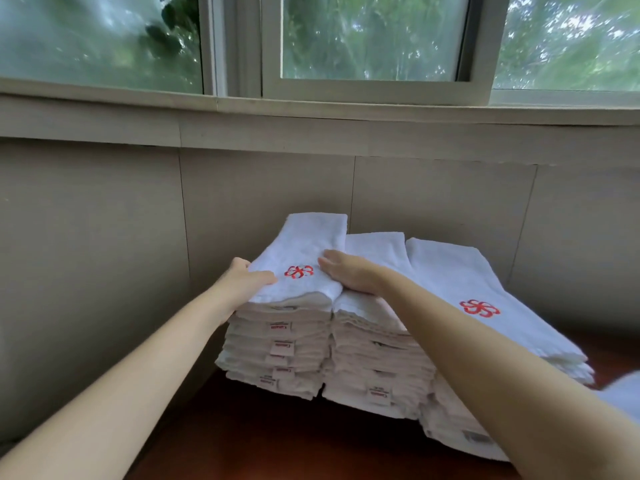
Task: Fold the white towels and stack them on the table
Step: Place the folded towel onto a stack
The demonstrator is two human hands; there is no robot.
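Folded white terry towel (304, 251) tops left stack (277, 351) on dark wooden table (242, 445); left hand (242, 282) cups its edge, right hand (349, 275) pressed flat.

Location: my guess is a hotel or laundry linen room. Evidence: three stacks of identical white towels (363, 358) before me, the same red embroidered logo (299, 271) on two tops, sewn tags (281, 326) along the folds. Dark wood bench (277, 441) against beige panelled wall (97, 237); sliding window (374, 36) above, trees outside.

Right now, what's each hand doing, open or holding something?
Left hand: grips the left edge of the top towel.
Right hand: open, flat on that towel.
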